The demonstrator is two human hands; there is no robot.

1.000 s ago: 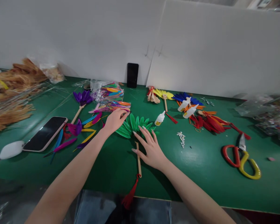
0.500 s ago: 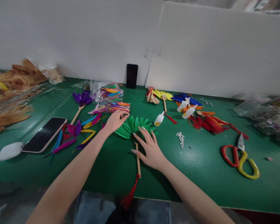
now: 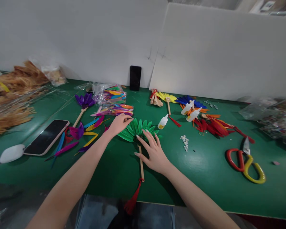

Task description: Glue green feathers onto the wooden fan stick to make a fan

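A green feather fan [image 3: 135,129] with a wooden handle [image 3: 141,165] and a red tassel [image 3: 132,201] lies on the green table [image 3: 205,178]. My right hand [image 3: 153,152] rests flat on the fan's base, fingers spread. My left hand [image 3: 118,123] pinches the tip of a green feather at the fan's upper left edge. A small glue bottle [image 3: 163,121] stands just right of the fan.
Loose coloured feathers [image 3: 85,133] and a bag of feathers [image 3: 111,95] lie to the left, beside a phone [image 3: 46,136]. Finished fans [image 3: 192,108], white beads [image 3: 185,141] and scissors [image 3: 246,160] lie to the right. Straw-coloured feathers [image 3: 11,95] are piled far left.
My left hand has closed its fingers a little on the fan's upper left feather. My right hand has stayed in place.
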